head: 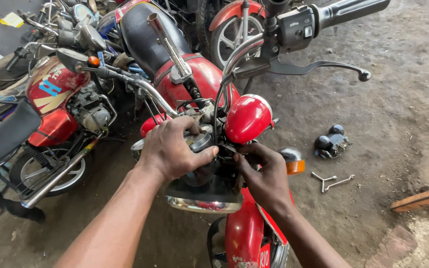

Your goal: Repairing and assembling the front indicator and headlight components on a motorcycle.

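At frame centre, the left hand [172,149] is clamping the headlight housing [204,191], while the right hand's [261,173] fingers are pinching the wiring behind it. The housing looks rigid but fragile — its chrome rim probably slippery — so the black shell seems the safest grip.

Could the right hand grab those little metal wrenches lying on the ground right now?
Probably not right away. The right hand is busy at the wiring behind the headlight, and the wrenches lie apart on the floor. Nothing blocks the way, though.

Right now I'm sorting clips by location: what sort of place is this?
Probably a motorcycle repair shop: several parked motorcycles, wrenches on the dirt floor, and both hands at a red motorcycle's headlight.
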